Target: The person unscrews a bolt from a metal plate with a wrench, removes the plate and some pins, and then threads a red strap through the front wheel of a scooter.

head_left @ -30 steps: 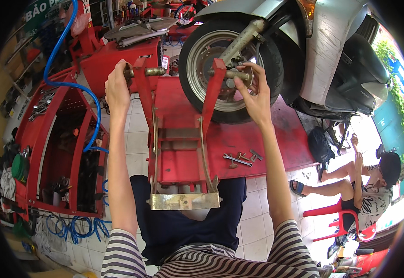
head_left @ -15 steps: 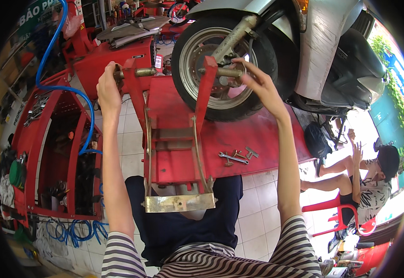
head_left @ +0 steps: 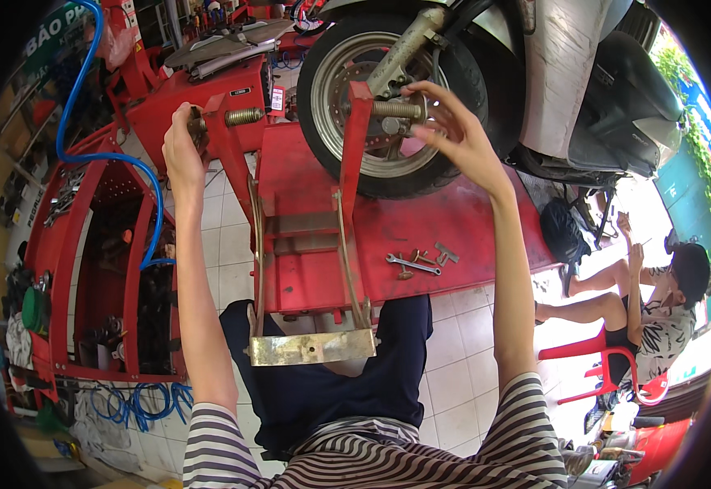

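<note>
In front of me stands a red wheel clamp (head_left: 357, 147) with two uprights, each carrying a threaded screw. My left hand (head_left: 183, 159) is closed around the outer end of the left screw (head_left: 244, 116), its knob mostly hidden by the fingers. On the other side my right hand (head_left: 463, 145) spans the round end of the right screw (head_left: 396, 109), fingers above and thumb below. Behind that screw rests the front wheel (head_left: 316, 106) of a silver scooter (head_left: 563, 81). A curved metal bar (head_left: 313, 349) crosses the clamp's near end, above my lap.
A combination wrench (head_left: 412, 265) and several bolts (head_left: 445, 253) lie on the red lift platform (head_left: 469, 216). At left stands a red tool cart (head_left: 62, 277), with a blue air hose (head_left: 160, 212) hanging over it. A person (head_left: 657, 318) sits on a red chair (head_left: 579, 350) at right.
My view has shifted slightly. Both hands stay at the screw ends, with the right fingers and thumb changing position a little. The seated person's hands have moved.
</note>
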Tool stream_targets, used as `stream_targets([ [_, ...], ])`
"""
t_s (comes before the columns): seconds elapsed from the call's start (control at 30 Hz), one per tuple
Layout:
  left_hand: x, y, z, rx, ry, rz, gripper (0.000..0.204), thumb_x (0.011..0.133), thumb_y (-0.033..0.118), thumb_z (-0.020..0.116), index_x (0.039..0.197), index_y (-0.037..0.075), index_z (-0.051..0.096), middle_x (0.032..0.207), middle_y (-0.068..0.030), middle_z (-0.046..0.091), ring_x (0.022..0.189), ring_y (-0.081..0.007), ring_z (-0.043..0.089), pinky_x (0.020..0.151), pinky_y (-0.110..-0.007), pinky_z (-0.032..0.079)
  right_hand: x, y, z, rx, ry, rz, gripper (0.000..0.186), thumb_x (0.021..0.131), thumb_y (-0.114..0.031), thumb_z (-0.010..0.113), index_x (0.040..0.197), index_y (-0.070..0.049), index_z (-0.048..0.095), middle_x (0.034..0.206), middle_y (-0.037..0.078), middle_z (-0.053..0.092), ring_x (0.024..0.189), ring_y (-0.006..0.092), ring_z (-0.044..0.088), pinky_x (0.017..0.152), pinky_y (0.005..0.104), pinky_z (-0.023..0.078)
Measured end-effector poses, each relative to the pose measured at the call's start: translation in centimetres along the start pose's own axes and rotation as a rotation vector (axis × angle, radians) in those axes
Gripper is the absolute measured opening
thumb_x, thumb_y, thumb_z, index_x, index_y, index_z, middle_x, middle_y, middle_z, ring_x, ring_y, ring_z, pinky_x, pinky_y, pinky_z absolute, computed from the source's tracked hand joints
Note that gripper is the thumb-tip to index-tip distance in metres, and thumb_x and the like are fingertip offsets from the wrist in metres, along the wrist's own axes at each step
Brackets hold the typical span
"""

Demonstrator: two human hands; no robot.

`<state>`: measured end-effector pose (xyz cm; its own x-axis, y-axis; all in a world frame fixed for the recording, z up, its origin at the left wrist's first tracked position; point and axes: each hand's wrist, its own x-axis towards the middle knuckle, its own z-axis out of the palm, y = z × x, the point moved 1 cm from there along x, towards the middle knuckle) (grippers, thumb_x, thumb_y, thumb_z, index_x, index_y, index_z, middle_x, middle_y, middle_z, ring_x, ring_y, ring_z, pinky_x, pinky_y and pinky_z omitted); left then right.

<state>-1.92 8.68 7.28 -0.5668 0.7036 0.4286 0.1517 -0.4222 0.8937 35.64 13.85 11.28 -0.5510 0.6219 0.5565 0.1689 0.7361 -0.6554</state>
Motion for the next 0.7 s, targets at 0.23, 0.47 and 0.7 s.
stream_targets([
  [0.23,-0.1,0.2,0.1,0.02,-0.046,-0.018,0.045,0.102,0.044,0.042,0.095,0.007,0.067,0.074,0.0013,0.056,0.058,-0.0066,0.045,0.047,-0.026,0.028,0.5,1.6,0.1,0.145,0.133,0.276,0.062,0.104,-0.053,0.042,0.123,0.003,0.061,0.117,0.017,0.066,0.106,0.0201,0.067,0.078,0.0278,0.052],
  [0.47,-0.1,-0.1,0.1,-0.042,-0.029,0.019,0.045,0.102,0.044,0.04,0.096,0.008,0.066,0.072,0.0017,0.053,0.059,-0.0057,0.043,0.047,-0.026,0.026,0.2,2.0,-0.8,0.297,-0.036,0.311,0.056,0.101,-0.046,0.055,0.128,0.004,0.059,0.078,0.009,0.069,0.075,0.0128,0.067,0.067,0.0248,0.046],
  [0.7,0.8,-1.2,-0.2,0.022,-0.026,0.137,0.044,0.103,0.042,0.038,0.097,0.007,0.064,0.069,0.0036,0.047,0.055,-0.0046,0.04,0.046,-0.025,0.026,-0.2,0.7,-1.4,0.024,0.011,-0.109,0.059,0.09,-0.006,0.071,0.146,-0.005,0.05,0.137,0.015,0.054,0.104,0.0207,0.068,0.093,0.0346,0.052],
])
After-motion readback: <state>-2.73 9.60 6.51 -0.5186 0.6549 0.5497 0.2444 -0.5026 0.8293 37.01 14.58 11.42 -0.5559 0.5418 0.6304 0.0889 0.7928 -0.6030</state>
